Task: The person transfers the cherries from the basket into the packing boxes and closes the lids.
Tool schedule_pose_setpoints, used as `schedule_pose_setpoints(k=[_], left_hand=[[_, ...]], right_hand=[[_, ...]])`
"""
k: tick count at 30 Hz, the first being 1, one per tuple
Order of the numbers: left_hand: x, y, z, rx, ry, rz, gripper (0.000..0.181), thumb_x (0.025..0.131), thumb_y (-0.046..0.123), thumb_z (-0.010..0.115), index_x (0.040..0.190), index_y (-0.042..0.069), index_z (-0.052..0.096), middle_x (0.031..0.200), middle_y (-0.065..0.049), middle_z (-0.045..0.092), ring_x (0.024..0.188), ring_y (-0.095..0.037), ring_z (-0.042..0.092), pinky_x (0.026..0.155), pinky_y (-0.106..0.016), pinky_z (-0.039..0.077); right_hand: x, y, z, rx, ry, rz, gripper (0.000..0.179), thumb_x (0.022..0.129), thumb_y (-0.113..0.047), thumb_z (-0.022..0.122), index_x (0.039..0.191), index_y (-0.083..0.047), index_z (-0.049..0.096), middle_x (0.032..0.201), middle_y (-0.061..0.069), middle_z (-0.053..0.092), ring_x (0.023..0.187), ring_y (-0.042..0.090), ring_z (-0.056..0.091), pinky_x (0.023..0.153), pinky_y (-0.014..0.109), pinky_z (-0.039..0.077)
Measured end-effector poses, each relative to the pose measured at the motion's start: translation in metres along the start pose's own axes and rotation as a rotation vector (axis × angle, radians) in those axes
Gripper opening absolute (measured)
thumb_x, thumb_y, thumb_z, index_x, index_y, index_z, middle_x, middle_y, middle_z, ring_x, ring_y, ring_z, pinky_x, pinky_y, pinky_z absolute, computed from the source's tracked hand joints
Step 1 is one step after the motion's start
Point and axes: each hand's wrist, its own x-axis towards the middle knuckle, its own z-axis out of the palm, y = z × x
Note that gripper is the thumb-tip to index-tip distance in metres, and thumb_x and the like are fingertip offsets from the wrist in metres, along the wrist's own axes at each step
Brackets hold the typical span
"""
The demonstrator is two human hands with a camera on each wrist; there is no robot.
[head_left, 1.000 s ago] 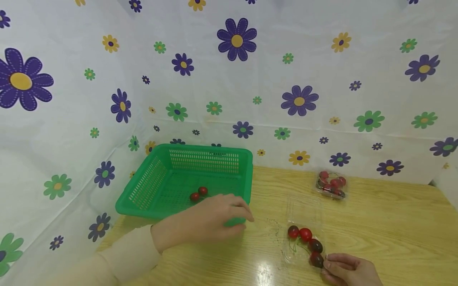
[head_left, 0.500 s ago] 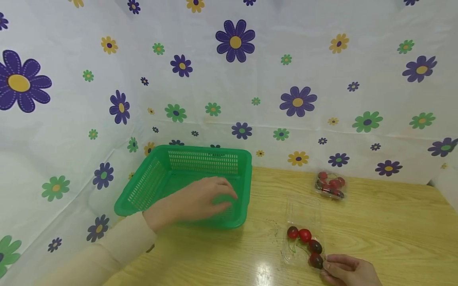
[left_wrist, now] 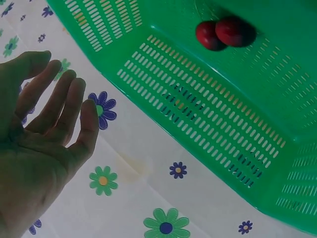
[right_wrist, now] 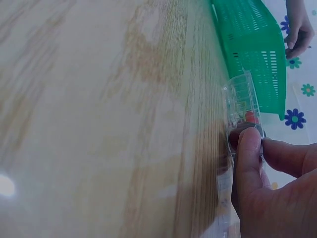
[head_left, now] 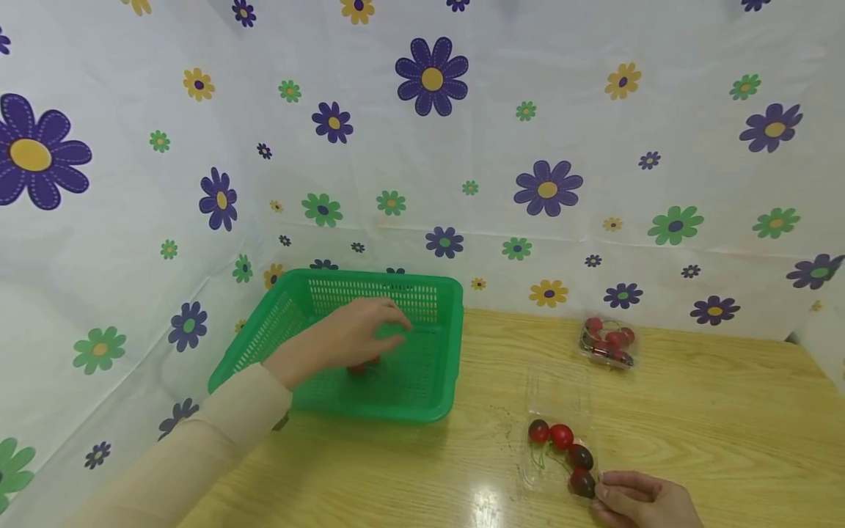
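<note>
My left hand (head_left: 353,334) hovers over the green basket (head_left: 450,345), holding nothing, its fingers loosely bent. Two red cherries (left_wrist: 209,35) lie together in the basket; in the head view the hand partly covers them. My right hand (head_left: 650,502) pinches the near right edge of a clear plastic box (head_left: 538,480) between thumb and fingers. Several cherries (head_left: 561,437), dark and bright red with green stems, sit in the box. Its clear lid (head_left: 560,389) is folded back flat on the table, away from me.
A second clear box (head_left: 607,343), filled with cherries, stands near the back of the wooden table (head_left: 726,418). Behind the table and at the left hangs a white flowered cloth (head_left: 488,110).
My left hand has moved left and away from me, from the basket's near right rim to over its middle. The right hand stays at the box's edge.
</note>
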Motion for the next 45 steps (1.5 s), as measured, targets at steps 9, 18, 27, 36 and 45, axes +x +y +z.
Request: schedule_pose_setpoints(k=[9, 18, 27, 36, 45], left_hand=[[0.01, -0.02, 0.002, 0.023, 0.005, -0.02, 0.023, 0.099, 0.017, 0.067, 0.12, 0.01, 0.073, 0.121, -0.007, 0.071, 0.116, -0.028, 0.066, 0.103, -0.047, 0.054], [0.019, -0.037, 0.005, 0.021, -0.024, -0.031, 0.025, 0.099, 0.016, 0.067, 0.121, 0.006, 0.073, 0.121, -0.011, 0.072, 0.117, -0.031, 0.065, 0.105, -0.049, 0.052], [0.031, -0.049, 0.011, 0.011, -0.15, -0.082, 0.032, 0.099, 0.015, 0.063, 0.126, 0.001, 0.069, 0.127, -0.014, 0.072, 0.124, -0.034, 0.065, 0.107, -0.049, 0.052], [0.039, -0.056, 0.012, 0.01, -0.246, -0.13, 0.034, 0.101, 0.018, 0.062, 0.13, 0.002, 0.067, 0.132, -0.014, 0.07, 0.125, -0.033, 0.065, 0.106, -0.048, 0.053], [0.044, -0.051, 0.011, -0.021, -0.535, -0.335, 0.053, 0.094, 0.025, 0.068, 0.144, 0.011, 0.057, 0.14, -0.012, 0.06, 0.131, -0.03, 0.054, 0.113, -0.054, 0.046]], right_hand=[[-0.001, -0.001, 0.0, 0.006, -0.012, -0.001, 0.028, 0.086, 0.001, 0.078, 0.111, 0.01, 0.07, 0.087, 0.014, 0.078, 0.079, 0.029, 0.078, 0.073, 0.035, 0.065], [-0.003, -0.002, 0.0, 0.016, -0.014, -0.001, 0.029, 0.085, 0.001, 0.079, 0.111, 0.01, 0.069, 0.087, 0.014, 0.077, 0.079, 0.029, 0.078, 0.073, 0.034, 0.065], [-0.002, -0.002, -0.003, 0.031, -0.029, -0.003, 0.029, 0.085, 0.002, 0.078, 0.111, 0.011, 0.069, 0.089, 0.014, 0.078, 0.08, 0.03, 0.078, 0.074, 0.034, 0.065], [-0.001, 0.0, -0.009, 0.037, -0.123, -0.012, 0.03, 0.086, -0.002, 0.08, 0.111, 0.009, 0.069, 0.09, 0.012, 0.078, 0.082, 0.028, 0.078, 0.077, 0.033, 0.064], [0.0, 0.0, -0.01, 0.059, -0.123, -0.002, 0.03, 0.086, 0.0, 0.079, 0.112, 0.011, 0.068, 0.088, 0.013, 0.077, 0.082, 0.028, 0.078, 0.078, 0.034, 0.064]])
